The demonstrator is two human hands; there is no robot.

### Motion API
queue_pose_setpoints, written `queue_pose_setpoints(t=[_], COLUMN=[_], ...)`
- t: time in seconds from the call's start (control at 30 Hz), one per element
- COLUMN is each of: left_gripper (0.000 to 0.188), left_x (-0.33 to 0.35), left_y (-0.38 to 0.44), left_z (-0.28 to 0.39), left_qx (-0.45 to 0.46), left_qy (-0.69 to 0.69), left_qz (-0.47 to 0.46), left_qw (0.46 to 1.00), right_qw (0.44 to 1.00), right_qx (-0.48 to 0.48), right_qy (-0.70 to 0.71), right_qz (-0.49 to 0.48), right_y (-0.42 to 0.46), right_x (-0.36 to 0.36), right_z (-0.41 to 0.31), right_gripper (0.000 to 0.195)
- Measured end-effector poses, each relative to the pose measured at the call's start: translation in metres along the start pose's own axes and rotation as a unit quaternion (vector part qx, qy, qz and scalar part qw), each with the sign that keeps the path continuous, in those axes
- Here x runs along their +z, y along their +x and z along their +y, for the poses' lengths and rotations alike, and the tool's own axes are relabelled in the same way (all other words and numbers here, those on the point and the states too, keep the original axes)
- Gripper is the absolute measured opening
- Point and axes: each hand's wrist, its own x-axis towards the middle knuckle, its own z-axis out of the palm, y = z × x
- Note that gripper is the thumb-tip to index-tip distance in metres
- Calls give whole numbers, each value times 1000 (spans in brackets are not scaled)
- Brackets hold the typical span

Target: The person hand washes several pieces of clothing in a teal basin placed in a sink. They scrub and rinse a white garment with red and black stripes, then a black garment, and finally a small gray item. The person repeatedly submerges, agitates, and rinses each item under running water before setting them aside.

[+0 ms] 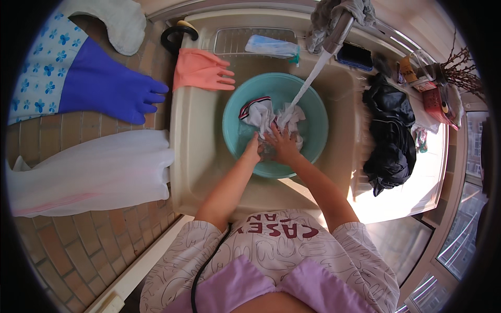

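Observation:
A round teal basin stands in a beige utility sink. Inside it lies a wet white garment with a dark and red striped edge. Water runs from the metal faucet onto the cloth. My right hand has its fingers spread over the garment's near part, under the stream. Close beside it, my left hand reaches into the basin at the near left, its fingertips near the cloth. Whether the left fingers grip any fabric cannot be told.
A coral rubber glove hangs over the sink's left rim. A blue rubber glove and a white plastic bag are at the left. Behind the basin is a wire rack. Black fabric lies on the ridged right side, near a phone-like dark object.

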Motion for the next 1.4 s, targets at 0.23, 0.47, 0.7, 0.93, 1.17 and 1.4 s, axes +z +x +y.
queue_pose_setpoints(t=[0.23,0.47,0.7,0.93,1.17,1.4], left_gripper=[90,106,86,77,68,28], left_x=[-9,26,47,88,87,96], left_y=[-15,-44,-76,-159,-189,-146], left_z=[13,8,19,-9,-12,2], left_qx=[69,18,178,624,798,630], left_qy=[2,45,-42,168,425,247], left_qz=[21,-115,-285,-133,-27,-75], left_qw=[997,992,941,751,427,733], right_qw=[994,891,332,452,166,435], right_qx=[88,77,132,93,106,325], right_qy=[57,444,932,885,980,831], right_qz=[38,58,-66,62,0,117], right_y=[5,0,-44,-24,-28,-17], right_x=[11,19,-97,-46,-67,-100], right_z=[20,43,15,11,-2,-12], right_gripper=[77,65,51,40,24,32])
